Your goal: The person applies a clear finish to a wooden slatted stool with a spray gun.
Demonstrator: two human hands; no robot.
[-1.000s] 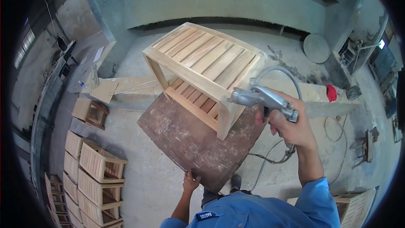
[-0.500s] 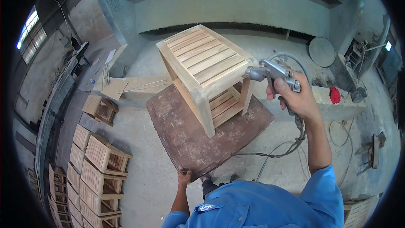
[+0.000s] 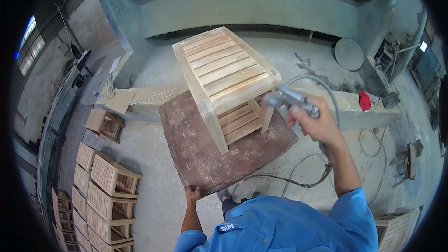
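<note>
My right hand is wrapped round a metal spray gun, slightly blurred, its nozzle close to the near right corner of a slatted wooden stool. A hose runs from the gun. Pale, bare-looking wood shows on the stool, which has a slatted lower shelf and stands upright on a brown, stained board. At the board's near left corner, my left hand has its fingers closed on the edge.
Several similar stools stand in rows at the left. Behind the board rises a large grey booth. A red cloth lies on a low ledge at the right, above a looping hose on the floor.
The spray gun has come down and left, nearer the stool's corner. Board and stool have turned slightly, with my left hand shifting left at the board's corner. The view has also shifted a little.
</note>
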